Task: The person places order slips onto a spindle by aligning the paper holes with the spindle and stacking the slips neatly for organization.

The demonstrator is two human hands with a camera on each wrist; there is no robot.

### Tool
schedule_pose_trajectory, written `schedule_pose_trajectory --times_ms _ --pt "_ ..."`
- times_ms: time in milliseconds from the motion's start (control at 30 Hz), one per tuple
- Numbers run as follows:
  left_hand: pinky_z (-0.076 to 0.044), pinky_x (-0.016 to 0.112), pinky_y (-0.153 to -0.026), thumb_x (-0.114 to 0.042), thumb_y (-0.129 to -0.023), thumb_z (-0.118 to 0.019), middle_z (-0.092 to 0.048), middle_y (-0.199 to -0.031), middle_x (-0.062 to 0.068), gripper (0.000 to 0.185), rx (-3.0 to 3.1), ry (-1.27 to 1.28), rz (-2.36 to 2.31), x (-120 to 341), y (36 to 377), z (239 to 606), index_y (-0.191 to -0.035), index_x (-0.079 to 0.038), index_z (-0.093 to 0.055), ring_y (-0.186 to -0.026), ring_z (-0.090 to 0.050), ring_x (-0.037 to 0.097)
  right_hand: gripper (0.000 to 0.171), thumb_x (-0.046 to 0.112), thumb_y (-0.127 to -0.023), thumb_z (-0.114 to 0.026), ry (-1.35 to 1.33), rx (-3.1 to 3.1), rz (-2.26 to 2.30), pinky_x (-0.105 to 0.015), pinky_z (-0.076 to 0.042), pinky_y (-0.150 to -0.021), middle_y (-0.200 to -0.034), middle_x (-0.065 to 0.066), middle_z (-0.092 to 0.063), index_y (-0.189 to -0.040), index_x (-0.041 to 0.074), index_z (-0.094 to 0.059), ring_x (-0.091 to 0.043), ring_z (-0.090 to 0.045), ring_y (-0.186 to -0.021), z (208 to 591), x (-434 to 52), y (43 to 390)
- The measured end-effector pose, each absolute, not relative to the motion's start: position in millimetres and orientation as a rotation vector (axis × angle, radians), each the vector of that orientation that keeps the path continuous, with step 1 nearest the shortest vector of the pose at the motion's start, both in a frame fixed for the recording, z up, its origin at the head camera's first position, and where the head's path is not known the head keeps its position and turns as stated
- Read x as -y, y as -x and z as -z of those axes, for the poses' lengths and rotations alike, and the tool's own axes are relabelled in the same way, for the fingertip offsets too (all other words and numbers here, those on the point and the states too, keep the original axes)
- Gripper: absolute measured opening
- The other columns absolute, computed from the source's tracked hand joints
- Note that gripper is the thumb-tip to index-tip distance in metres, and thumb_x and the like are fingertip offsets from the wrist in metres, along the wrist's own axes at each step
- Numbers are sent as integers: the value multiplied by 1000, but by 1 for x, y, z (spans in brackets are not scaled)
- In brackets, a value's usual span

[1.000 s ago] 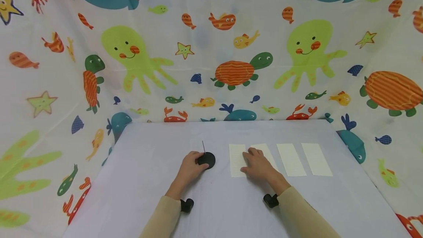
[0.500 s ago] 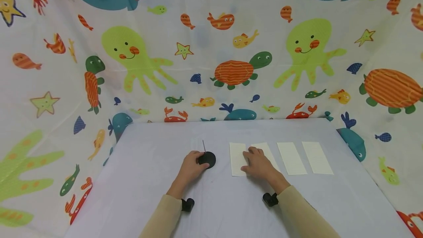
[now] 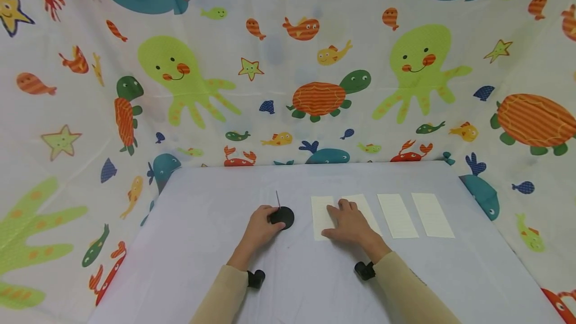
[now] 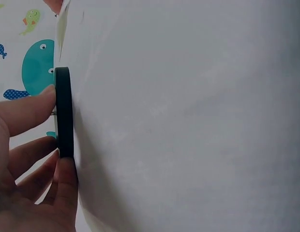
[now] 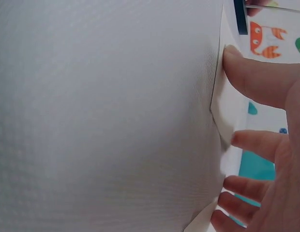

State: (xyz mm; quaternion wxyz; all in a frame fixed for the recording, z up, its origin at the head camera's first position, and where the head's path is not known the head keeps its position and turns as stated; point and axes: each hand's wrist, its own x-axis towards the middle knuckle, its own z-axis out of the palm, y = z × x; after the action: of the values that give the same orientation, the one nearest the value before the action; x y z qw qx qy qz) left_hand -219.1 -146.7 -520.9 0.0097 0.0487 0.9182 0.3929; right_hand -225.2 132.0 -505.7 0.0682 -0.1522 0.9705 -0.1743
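Hands: the left hand [image 3: 260,228] grips a black disc [image 3: 282,217] at its near-left edge, thumb and fingers curled against the rim; the right hand [image 3: 348,224] lies with fingers nearly straight on two pale paper strips.
Left hand, close up: in the left wrist view the thumb [image 4: 67,181] and a fingertip pinch the thin rim of the disc, which lies flat on the desk [image 3: 202,244].
Right hand, close up: in the right wrist view the thumb [image 5: 256,79] presses the near end of the leftmost strip [image 5: 230,104], whose edge lifts slightly off the desk; the other fingers rest further along, not curled round it.
Pin: a thin upright pin [image 3: 277,198] rises from the far side of the disc.
Strips: four lie side by side, long axes running near to far; the leftmost strip sits just right of the disc, the second strip [image 3: 362,203] is partly under the right hand, the third strip [image 3: 397,216] and fourth strip [image 3: 432,215] lie further right, apart from both hands.
Key relation: the disc with its pin lies left of the leftmost strip, near but not touching; the right hand is nearer the strips, the left hand nearer the pin.
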Motion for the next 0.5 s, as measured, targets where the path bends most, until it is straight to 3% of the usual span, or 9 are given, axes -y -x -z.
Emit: schedule_pose_trajectory --times_ms 500 --pt "-45 52 -103 -18 -87 -80 -59 -129 22 51 -2877 -150 -1230 146 217 520 -130 3 -65 -120 -57 38 61 39 -87 -78 394 -2950 562 -56 -44 -102 -140 -24 -50 -136 7 -63 -42 -44 -128 510 -128 226"
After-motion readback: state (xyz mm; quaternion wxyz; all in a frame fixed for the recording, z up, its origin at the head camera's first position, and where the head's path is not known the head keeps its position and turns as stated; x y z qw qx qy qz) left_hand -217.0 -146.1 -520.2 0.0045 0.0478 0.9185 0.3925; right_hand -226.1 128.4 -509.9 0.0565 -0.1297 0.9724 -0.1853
